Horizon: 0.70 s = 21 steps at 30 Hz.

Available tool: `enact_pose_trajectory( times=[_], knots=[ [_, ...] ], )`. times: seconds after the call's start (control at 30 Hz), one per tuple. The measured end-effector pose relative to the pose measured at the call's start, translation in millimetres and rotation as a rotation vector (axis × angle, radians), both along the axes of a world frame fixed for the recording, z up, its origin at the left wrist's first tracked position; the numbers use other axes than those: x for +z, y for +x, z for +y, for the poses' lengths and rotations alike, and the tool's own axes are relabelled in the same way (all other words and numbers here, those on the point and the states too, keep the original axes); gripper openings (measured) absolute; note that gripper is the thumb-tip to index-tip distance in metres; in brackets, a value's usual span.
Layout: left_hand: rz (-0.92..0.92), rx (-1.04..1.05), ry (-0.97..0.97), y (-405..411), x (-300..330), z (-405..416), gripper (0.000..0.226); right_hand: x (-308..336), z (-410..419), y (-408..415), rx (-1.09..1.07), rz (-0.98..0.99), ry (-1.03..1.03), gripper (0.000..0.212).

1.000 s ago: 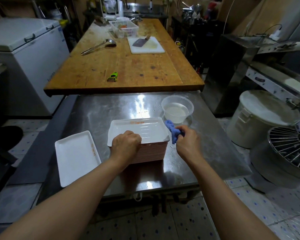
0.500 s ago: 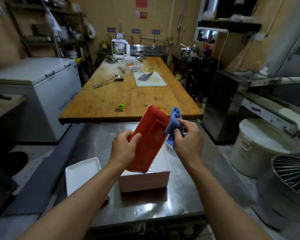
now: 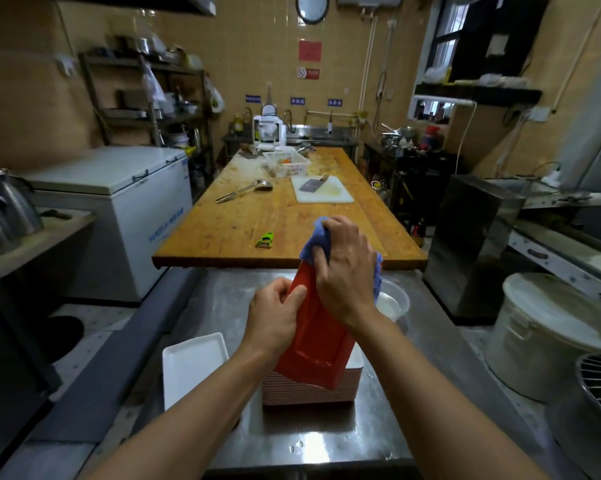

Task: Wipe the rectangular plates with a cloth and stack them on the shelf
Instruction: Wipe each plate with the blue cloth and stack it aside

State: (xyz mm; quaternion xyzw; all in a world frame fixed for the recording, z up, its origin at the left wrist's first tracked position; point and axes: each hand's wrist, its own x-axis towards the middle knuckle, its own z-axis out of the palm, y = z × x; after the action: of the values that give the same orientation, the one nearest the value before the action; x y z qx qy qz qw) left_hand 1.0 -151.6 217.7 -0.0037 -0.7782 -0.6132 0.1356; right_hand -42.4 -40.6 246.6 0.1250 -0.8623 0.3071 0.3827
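head view. left hand [image 3: 275,315] grips the left edge of a red plate [image 3: 313,344], thumb on the upturned red underside, fingers curled round the rim. plate held tilted, near end low over the stack [image 3: 309,389], far end raised toward the wooden tabletop [image 3: 285,220]. right hand [image 3: 344,271] clenched on a blue cloth [image 3: 314,242], pressing it against the plate's upper end; cloth bunches out above the fingers and shows again at the right of the palm.

stack of plates sits on the steel tabletop [image 3: 309,441], directly below the held plate; pale ribbed rims visible, top plate white inside. one white plate [image 3: 191,365] lies flat just left of the stack, apart from it. clear bowl [image 3: 392,301] of cloudy liquid stands beyond the stack to the right, partly hidden by the right wrist. water droplets on the steel in front of the stack.

wooden tabletop butts against the far edge of the steel one. on it: green peeler [image 3: 265,240] near the front edge, ladle [image 3: 245,191], white cutting board [image 3: 321,190] with a cleaver [image 3: 311,183] lying on it, white basket [image 3: 287,164] further back.

white chest freezer [image 3: 119,202] at left. lidded white bucket [image 3: 548,330] at right.
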Motion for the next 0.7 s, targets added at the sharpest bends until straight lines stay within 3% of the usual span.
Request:
enact_pose_trajectory(
  times=[0.17,0.3,0.43,0.7],
  knots=[
    [-0.016,0.014,0.087,3,-1,-8,0.022,-8,10,-2,0.044,-0.017,0.126,0.051],
    [-0.050,0.009,0.211,8,0,-10,0.021,-24,32,-7,0.061,-0.158,-0.060,0.057],
    [-0.090,0.008,0.354,13,1,-4,0.022,-19,41,-5,0.163,-0.297,-0.300,0.045],
    [-0.153,0.064,0.691,-1,16,14,0.022,-18,36,14,0.040,-0.396,-0.217,0.055]
  ],
)
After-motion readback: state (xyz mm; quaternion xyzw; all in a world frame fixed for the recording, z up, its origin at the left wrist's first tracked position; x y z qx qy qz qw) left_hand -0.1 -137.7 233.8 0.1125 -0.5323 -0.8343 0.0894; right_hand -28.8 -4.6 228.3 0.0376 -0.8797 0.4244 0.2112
